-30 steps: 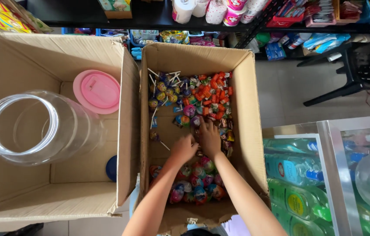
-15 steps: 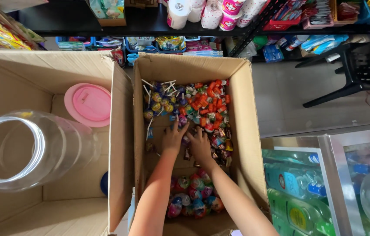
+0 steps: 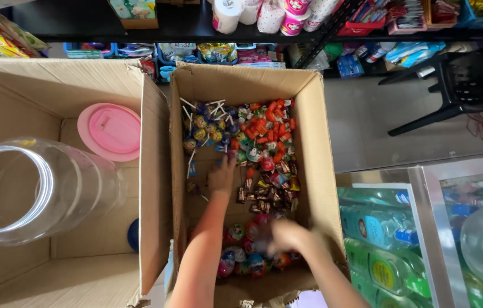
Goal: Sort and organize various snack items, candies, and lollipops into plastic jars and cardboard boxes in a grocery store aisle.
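Two hands: both are seen inside the open cardboard box (image 3: pixel 315 159) at the centre of the frame, in the single head view.
Left hand (image 3: pixel 221 177): placed flat at mid-box on the sweets; the fingers are extended toward the upper frame and held close together, with nothing clamped between them.
Right hand (image 3: pixel 290 235): located lower right in the box and blurred; whether its fingers are spread or closed cannot be told.
Lollipops (image 3: pixel 207 122): piled in the upper left part of the box, with white sticks pointing several ways, just above the left fingertips.
Orange sweets (image 3: pixel 270 122): heaped in the upper right part of the box, beside the lollipops.
Dark wrapped sweets (image 3: pixel 264 194): scattered at mid-box, to the right of the left hand.
Round foil-wrapped sweets (image 3: pixel 241 251): grouped at the bottom of the box, between the two forearms and just left of the right hand.
Clear plastic jar (image 3: pixel 30 191): laid on its side in a second cardboard box (image 3: pixel 150 171) at the left of the frame, mouth toward the left edge.
Pink lid (image 3: pixel 110 131): placed in that second box, above and right of the jar.
Bottles (image 3: pixel 384 228): stacked at lower right under a glass surface.
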